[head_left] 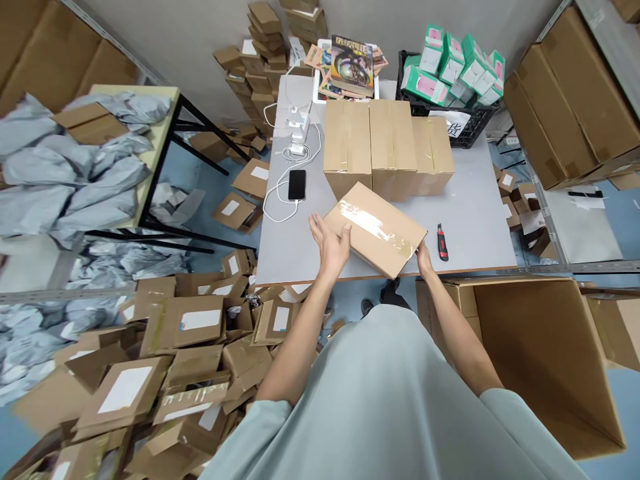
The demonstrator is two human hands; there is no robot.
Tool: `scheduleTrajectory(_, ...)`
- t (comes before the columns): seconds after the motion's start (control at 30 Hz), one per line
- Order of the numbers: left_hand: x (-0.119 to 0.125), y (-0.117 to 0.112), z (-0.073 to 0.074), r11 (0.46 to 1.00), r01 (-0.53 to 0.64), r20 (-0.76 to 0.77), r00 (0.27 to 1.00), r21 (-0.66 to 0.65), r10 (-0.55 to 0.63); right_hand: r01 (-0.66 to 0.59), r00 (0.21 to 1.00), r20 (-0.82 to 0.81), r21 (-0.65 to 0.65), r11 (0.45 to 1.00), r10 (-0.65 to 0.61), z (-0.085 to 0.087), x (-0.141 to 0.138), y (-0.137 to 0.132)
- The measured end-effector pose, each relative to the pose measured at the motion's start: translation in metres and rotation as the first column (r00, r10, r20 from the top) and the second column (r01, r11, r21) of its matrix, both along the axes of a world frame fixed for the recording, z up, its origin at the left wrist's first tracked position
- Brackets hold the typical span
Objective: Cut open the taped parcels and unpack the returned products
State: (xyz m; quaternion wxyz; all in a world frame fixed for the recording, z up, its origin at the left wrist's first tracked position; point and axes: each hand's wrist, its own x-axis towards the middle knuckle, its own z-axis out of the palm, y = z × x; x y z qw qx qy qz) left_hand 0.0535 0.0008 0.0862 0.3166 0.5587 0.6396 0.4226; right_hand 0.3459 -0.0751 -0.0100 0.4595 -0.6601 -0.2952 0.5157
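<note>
A taped cardboard box point(383, 233) is held tilted between my two hands above the front of the grey table point(310, 257). My left hand point(331, 245) lies against its left end, thumb on the top edge and fingers spread. At the opposite end, my right hand point(425, 259) grips the lower right corner; most of its fingers are hidden behind the box. Just behind stand three closed cardboard boxes point(393, 143) in a row. A red and black box cutter point(443, 243) lies on the table, right of my right hand.
A phone point(297, 185) on a white cable and a power strip point(300, 127) lie at left. Behind are a white bin of books point(351, 63) and a black crate point(470, 130) of green boxes. Cardboard boxes point(185, 320) cover the left floor; a large open carton point(540, 347) stands right.
</note>
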Motion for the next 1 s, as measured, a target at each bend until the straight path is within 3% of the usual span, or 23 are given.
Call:
scheduleTrajectory(0.13,-0.022,-0.013,-0.004,0.994,-0.033,0.189,0.981,-0.102,0.052,0.050,0.998,0.034,0.026,0.998,-0.051,-0.004,-0.014,-0.026)
scheduleTrajectory(0.23,-0.040,-0.005,-0.002,0.989,-0.034,0.212,0.975,-0.145,0.065,0.016,1.000,0.026,-0.019,1.000,-0.016,-0.011,-0.029,-0.065)
scheduleTrajectory(0.33,-0.047,-0.001,0.004,0.982,-0.014,0.208,0.977,-0.187,0.054,-0.047,0.999,-0.002,-0.112,0.993,0.047,-0.023,-0.033,-0.082)
scheduleTrajectory(0.5,-0.067,-0.002,0.014,0.992,-0.003,0.096,0.995,-0.130,0.016,-0.143,0.989,-0.067,-0.249,0.958,0.130,-0.047,-0.037,-0.059)
scheduleTrajectory(0.7,-0.116,-0.016,0.017,0.963,-0.231,-0.228,0.954,-0.139,0.196,-0.279,0.948,-0.207,-0.175,0.944,0.241,-0.050,-0.077,-0.038)
scheduleTrajectory(0.83,-0.118,-0.027,-0.004,0.954,-0.251,-0.130,0.964,-0.167,0.231,-0.235,0.966,-0.131,-0.087,0.968,0.222,-0.041,-0.072,-0.032)
scheduleTrajectory(1.0,-0.076,-0.011,-0.057,0.939,-0.139,0.058,0.985,-0.316,0.165,-0.098,0.986,0.131,-0.056,0.994,0.105,-0.022,-0.006,-0.029)
